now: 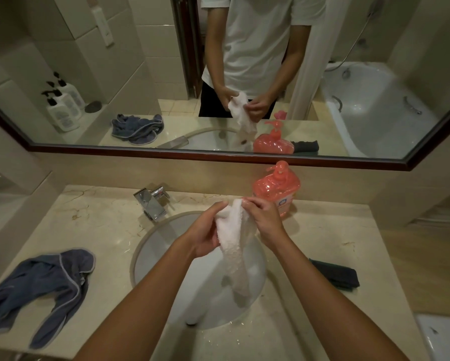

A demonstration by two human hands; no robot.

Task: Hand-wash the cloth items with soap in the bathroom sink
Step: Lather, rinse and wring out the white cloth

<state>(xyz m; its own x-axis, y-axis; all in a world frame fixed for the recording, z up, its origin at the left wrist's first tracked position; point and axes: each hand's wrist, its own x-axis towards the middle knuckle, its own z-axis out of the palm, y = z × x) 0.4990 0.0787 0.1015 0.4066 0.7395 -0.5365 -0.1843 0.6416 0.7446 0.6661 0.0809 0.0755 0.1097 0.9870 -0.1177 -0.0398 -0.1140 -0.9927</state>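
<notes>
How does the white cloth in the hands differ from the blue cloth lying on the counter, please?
The white cloth hangs over the sink, gripped by the left hand and the right hand; the blue cloth lies crumpled and untouched on the counter. The white cloth is plain and fluffy; the blue cloth has pale edging. Both are soft fabric.

You are holding a white cloth of fluffy, nubbly terry that is looking rough and matt. The counter is showing polished beige stone with faint veins, glossy enough to catch the light. The sink is looking like smooth white glazed ceramic. The faucet is gleaming as mirror-bright chromed metal. The soap bottle is shining as translucent pink plastic. The blue cloth is lying soft and matt with a paler stitched edge, and the dark cloth is looking matt and dense. The mirror frame is showing dark glossy wood.
</notes>
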